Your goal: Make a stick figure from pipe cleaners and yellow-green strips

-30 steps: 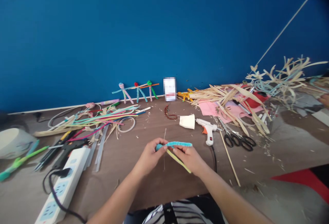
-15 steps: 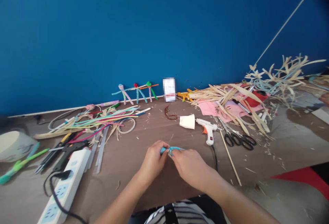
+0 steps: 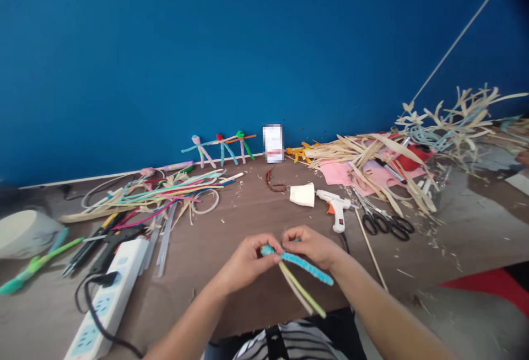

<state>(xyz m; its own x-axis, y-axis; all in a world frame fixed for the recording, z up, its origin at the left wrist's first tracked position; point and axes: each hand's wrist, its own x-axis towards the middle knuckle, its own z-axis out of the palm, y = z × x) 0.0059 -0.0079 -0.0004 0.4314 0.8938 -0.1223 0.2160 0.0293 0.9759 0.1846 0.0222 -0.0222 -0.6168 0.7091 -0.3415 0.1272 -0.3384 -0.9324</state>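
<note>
Since half a second ago, both hands have drawn slightly toward the person and turned, so the blue pipe cleaner (image 3: 303, 264) that was bunched between them now trails out down and to the right, with the pale yellow-green strips (image 3: 301, 289) showing again beneath it. Left hand (image 3: 247, 262) has its fingers pinched on the rolled blue end of the pipe cleaner, thumb and forefinger closed tight on it. Right hand (image 3: 312, 245) sits just beside, its fingers closed on the same piece a little further along, knuckles up. Both strips run from the pinch toward the near edge of the tabletop (image 3: 231, 227), above the person's striped clothing (image 3: 289, 346).

Beyond the hands lie a white glue gun (image 3: 336, 208) with its cord, a small white paper cone (image 3: 303, 194), a string of brown beads (image 3: 273, 182) and black-handled scissors (image 3: 386, 223). A thin wooden stick (image 3: 370, 250) lies slantwise near the right forearm. To the left are a white power strip (image 3: 109, 299), a spread of coloured strips and pipe cleaners (image 3: 165, 194) and a white bowl (image 3: 22, 230). Three small pipe-cleaner figures (image 3: 221, 148) stand against the blue wall (image 3: 248, 46), and a heap of dried straw (image 3: 372, 156) covers the right side of the tabletop
</note>
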